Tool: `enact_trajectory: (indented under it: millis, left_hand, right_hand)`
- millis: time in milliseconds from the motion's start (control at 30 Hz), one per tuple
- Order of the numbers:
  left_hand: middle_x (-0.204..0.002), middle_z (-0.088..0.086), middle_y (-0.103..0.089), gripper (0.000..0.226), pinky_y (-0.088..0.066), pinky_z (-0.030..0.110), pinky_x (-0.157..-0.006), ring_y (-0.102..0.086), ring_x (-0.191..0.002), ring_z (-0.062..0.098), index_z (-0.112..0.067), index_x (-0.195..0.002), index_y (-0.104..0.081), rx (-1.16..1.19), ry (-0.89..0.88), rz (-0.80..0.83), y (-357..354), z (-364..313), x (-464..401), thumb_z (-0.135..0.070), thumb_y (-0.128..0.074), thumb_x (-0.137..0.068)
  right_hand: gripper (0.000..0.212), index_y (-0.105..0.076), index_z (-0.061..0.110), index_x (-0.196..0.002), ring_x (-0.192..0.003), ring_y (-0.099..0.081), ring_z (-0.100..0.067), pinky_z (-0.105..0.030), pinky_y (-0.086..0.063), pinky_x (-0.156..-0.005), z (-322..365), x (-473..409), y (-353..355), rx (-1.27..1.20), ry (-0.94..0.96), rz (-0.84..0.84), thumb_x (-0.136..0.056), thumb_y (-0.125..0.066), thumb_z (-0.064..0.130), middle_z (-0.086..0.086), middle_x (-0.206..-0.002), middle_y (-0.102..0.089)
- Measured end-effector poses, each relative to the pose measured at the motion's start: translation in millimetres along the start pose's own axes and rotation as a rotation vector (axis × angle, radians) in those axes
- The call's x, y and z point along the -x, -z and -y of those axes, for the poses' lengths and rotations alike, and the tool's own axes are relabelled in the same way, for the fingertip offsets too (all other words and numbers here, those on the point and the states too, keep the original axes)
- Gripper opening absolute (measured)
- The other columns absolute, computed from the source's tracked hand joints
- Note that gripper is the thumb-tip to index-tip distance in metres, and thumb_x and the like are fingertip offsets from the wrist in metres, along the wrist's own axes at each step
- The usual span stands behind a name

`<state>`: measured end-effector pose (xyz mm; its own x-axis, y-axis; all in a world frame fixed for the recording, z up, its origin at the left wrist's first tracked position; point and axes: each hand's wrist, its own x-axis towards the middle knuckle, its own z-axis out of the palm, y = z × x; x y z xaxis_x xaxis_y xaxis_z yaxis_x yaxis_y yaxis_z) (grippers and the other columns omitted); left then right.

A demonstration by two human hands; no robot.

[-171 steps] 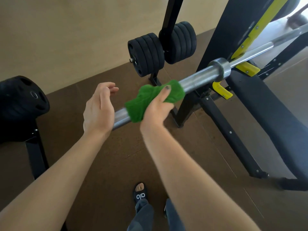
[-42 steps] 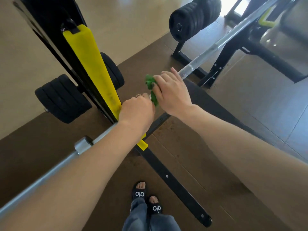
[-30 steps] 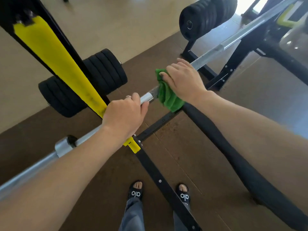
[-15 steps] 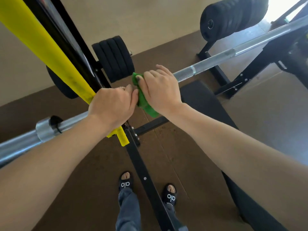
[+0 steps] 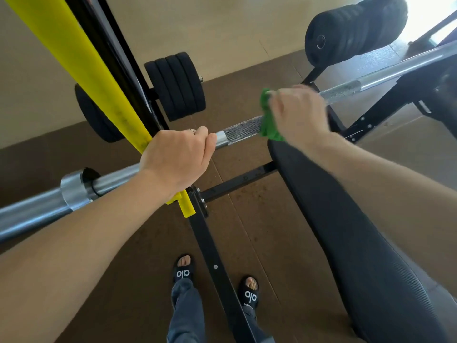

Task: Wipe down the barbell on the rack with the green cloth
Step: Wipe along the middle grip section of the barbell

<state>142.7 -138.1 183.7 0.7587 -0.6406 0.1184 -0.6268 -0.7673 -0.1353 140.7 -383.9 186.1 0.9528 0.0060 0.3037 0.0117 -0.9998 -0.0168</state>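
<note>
The right hand [image 5: 298, 115] has slid away from the left hand [image 5: 176, 157], toward two o'clock along the barbell [image 5: 243, 129], squeezing the green cloth [image 5: 268, 120] around it. The left hand grips the bar tight. The cloth might bunch up and slip off.

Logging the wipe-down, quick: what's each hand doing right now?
Left hand: closed around the barbell, beside the yellow upright.
Right hand: closed on the green cloth, wrapped round the bar.
</note>
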Motion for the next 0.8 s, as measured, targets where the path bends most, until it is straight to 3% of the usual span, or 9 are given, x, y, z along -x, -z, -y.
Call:
enact_trajectory:
  millis: [67,167,333,433,500,567,667,800]
  left_hand:
    - [-0.057,0.003,-0.051,0.045,-0.022,0.024,-0.043,-0.046,-0.041,0.025,-0.017,-0.079,-0.049,-0.012,-0.020,-0.004,-2,1,0,-0.033,-0.023,-0.111]
    - [-0.060,0.011,-0.063,0.048,-0.025,0.026,-0.044,-0.058,-0.043,0.030,-0.010,-0.084,-0.060,-0.027,-0.044,-0.011,-5,4,0,-0.030,-0.024,-0.109]
    - [-0.056,0.005,-0.053,0.045,-0.022,0.025,-0.042,-0.045,-0.039,0.027,-0.013,-0.080,-0.057,0.028,-0.026,-0.029,-3,0,0,-0.031,-0.027,-0.109]
    - [-0.058,0.000,-0.042,0.049,-0.019,0.022,-0.041,-0.036,-0.041,0.023,-0.015,-0.080,-0.053,0.021,0.000,-0.002,-1,0,-1,-0.033,-0.018,-0.109]
    - [-0.060,0.003,-0.052,0.051,-0.028,0.023,-0.039,-0.048,-0.042,0.025,-0.015,-0.082,-0.054,0.030,-0.015,0.005,-2,-1,-2,-0.034,-0.016,-0.109]
    - [-0.062,0.005,-0.059,0.050,-0.037,0.025,-0.039,-0.056,-0.044,0.026,-0.015,-0.080,-0.054,0.043,-0.010,-0.010,-2,0,-1,-0.034,-0.018,-0.110]
    - [-0.062,0.006,-0.062,0.051,-0.039,0.025,-0.038,-0.057,-0.045,0.026,-0.015,-0.079,-0.055,0.064,-0.012,-0.023,-2,-1,-2,-0.035,-0.019,-0.109]
    - [-0.064,0.006,-0.063,0.053,-0.041,0.026,-0.039,-0.058,-0.046,0.025,-0.014,-0.082,-0.058,0.064,-0.008,-0.033,-3,-1,-3,-0.036,-0.020,-0.109]
  right_hand:
    - [0.024,-0.054,0.018,-0.070,-0.054,-0.054,-0.024,-0.031,-0.039,-0.052,57,1,-2,0.021,0.160,0.143,-0.093,-0.057,0.024,0.002,-0.057,-0.050]
    - [0.049,-0.051,0.021,-0.073,-0.058,-0.052,-0.022,-0.032,-0.035,-0.057,85,-7,0,-0.112,0.155,0.230,-0.106,-0.024,0.046,0.006,-0.064,-0.050]
    - [0.055,-0.050,0.021,-0.071,-0.061,-0.051,-0.022,-0.033,-0.035,-0.059,31,-23,3,-0.187,0.273,0.401,-0.105,-0.019,0.051,0.002,-0.066,-0.050]
    - [0.054,-0.054,0.010,-0.090,-0.064,-0.057,-0.034,-0.042,-0.047,-0.058,-32,-29,4,-0.043,0.302,0.406,-0.100,-0.011,0.041,-0.011,-0.074,-0.057]
    - [0.056,-0.050,0.009,-0.093,-0.069,-0.056,-0.038,-0.047,-0.049,-0.062,-77,-28,9,0.048,0.157,0.412,-0.095,-0.007,0.045,-0.017,-0.078,-0.056]
    - [0.059,-0.052,0.012,-0.085,-0.076,-0.050,-0.034,-0.042,-0.043,-0.067,-87,-28,13,0.102,0.017,0.390,-0.097,-0.010,0.052,-0.014,-0.081,-0.055]
    - [0.055,-0.055,0.011,-0.076,-0.076,-0.049,-0.032,-0.040,-0.041,-0.069,-67,-37,5,0.129,-0.039,0.426,-0.104,-0.021,0.045,-0.017,-0.083,-0.057]
    - [0.052,-0.056,0.012,-0.082,-0.077,-0.051,-0.031,-0.040,-0.039,-0.071,-21,-45,11,0.071,0.024,0.593,-0.104,-0.024,0.045,-0.013,-0.085,-0.053]
